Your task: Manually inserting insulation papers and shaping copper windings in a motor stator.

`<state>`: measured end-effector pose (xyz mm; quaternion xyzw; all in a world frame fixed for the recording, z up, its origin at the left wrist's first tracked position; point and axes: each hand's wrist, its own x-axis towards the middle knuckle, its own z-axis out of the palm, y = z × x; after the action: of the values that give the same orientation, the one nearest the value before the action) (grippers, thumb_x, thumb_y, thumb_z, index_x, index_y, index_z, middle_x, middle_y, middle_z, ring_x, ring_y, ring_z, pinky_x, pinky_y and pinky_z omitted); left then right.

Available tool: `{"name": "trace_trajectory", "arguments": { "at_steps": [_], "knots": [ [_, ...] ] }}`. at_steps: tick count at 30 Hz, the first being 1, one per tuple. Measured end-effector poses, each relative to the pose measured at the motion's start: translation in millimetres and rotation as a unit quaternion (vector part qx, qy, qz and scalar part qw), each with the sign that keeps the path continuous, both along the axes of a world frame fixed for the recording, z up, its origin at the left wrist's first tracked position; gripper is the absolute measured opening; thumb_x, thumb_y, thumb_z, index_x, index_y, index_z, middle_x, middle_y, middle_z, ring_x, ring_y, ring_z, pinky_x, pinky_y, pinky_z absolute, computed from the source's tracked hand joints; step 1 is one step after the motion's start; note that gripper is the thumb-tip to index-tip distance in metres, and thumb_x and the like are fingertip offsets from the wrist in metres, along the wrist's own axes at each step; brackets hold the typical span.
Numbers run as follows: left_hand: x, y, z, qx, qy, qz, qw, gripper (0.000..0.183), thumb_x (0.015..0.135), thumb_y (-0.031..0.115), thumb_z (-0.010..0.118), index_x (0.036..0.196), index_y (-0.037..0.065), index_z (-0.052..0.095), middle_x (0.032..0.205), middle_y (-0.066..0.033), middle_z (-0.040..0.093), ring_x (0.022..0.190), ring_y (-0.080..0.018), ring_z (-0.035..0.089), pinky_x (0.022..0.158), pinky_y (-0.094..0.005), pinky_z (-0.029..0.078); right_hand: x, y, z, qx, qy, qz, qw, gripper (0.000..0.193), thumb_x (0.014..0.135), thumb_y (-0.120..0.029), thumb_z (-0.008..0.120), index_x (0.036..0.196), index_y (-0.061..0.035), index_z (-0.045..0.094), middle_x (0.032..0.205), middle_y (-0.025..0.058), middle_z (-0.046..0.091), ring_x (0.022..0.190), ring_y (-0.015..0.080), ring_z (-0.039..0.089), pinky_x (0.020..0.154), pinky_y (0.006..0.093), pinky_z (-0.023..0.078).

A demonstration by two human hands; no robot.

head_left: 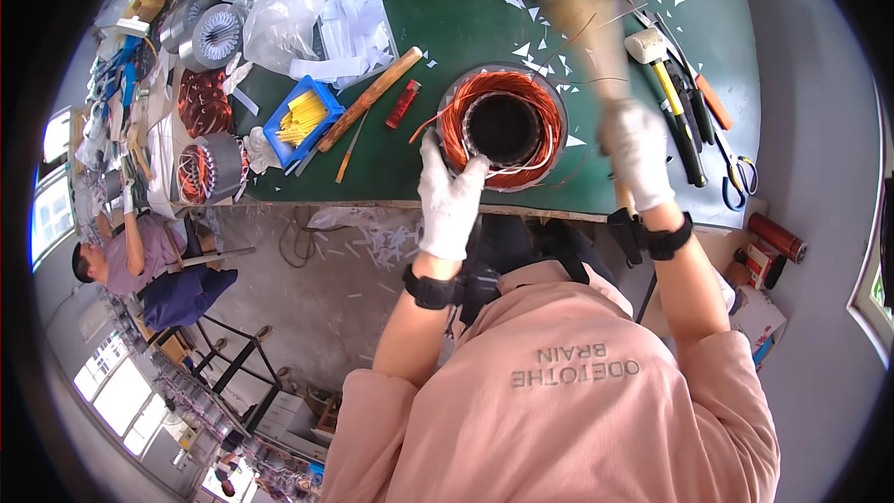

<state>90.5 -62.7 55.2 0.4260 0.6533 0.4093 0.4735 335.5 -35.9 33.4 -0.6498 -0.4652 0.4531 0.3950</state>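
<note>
A motor stator (456, 126) with orange copper windings stands on the green worktable, its dark round bore facing up. Pale leads run along the near side of the coil. My gloved left hand (449, 196) grips the stator's near left rim, thumb and fingers on the coil edge. To the right of it, my gloved right hand (636, 151) is closed around the handle of a wooden mallet (605, 61). The mallet's head is raised, smeared by motion, and apart from the stator. Thin loose wires show between the stator and my right hand.
Left of the stator lie a red lighter (402, 103), a wooden stick (371, 98) and a blue bin (296, 121) of yellow tubes. Several stators (216, 37) stand farther left. A white-headed hammer (666, 70) and scissors (738, 182) lie right. A co-worker (140, 256) sits left.
</note>
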Motion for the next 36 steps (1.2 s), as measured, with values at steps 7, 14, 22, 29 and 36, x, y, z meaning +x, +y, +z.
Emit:
{"name": "trace_trajectory", "arguments": {
  "at_steps": [7,14,22,29,36],
  "knots": [
    [-34.3,2.5,0.8,-0.024,-0.113,-0.042,0.992,0.068,0.089,0.037,0.062,0.140,-0.001,0.038,0.135,-0.0157,0.049,0.123,-0.0236,0.048,0.100,-0.0413,0.041,0.3,13.8,43.1,-0.042,-0.035,0.014,0.998,0.049,0.089,-0.048,0.058,0.086,0.0007,0.063,0.065,0.0071,0.057,0.061,0.0173,0.056,0.059,0.0363,0.046],
    [-24.9,-47.6,-59.0,-0.177,-0.392,-0.039,0.902,0.055,0.100,0.052,0.036,0.142,0.016,0.032,0.135,-0.0133,0.046,0.123,-0.0282,0.049,0.095,-0.0481,0.045,-4.7,15.4,31.3,0.005,-0.067,0.079,0.995,0.046,0.092,-0.044,0.058,0.081,0.0002,0.059,0.062,0.0066,0.056,0.055,0.0177,0.052,0.054,0.0319,0.043],
    [-17.6,-17.3,-40.9,-0.200,-0.409,0.062,0.888,0.059,0.099,0.052,0.037,0.148,0.022,0.023,0.144,-0.0099,0.040,0.125,-0.0276,0.049,0.099,-0.0529,0.043,-15.4,9.9,28.6,-0.017,-0.049,0.055,0.997,0.044,0.092,-0.041,0.058,0.080,0.0002,0.062,0.063,0.0019,0.056,0.061,0.0094,0.053,0.058,0.0262,0.045],
    [-33.8,14.3,-38.6,0.022,0.011,-0.186,0.982,0.049,0.101,0.028,0.046,0.141,0.003,0.033,0.128,-0.0112,0.056,0.111,-0.0249,0.061,0.085,-0.0371,0.055,-8.7,29.1,21.1,0.008,-0.255,0.146,0.956,0.052,0.088,-0.055,0.056,0.085,-0.0036,0.063,0.070,0.0237,0.058,0.069,0.0409,0.059,0.062,0.0399,0.047],
    [-47.9,64.3,-65.6,-0.104,-0.340,-0.083,0.931,0.041,0.102,0.038,0.044,0.124,0.006,0.056,0.116,-0.0090,0.065,0.105,-0.0170,0.062,0.087,-0.0308,0.053,-8.9,44.1,18.5,-0.048,-0.184,0.180,0.965,0.053,0.088,-0.052,0.058,0.087,0.0011,0.065,0.066,0.0183,0.058,0.061,0.0300,0.056,0.064,0.0404,0.047]
  ]
}}
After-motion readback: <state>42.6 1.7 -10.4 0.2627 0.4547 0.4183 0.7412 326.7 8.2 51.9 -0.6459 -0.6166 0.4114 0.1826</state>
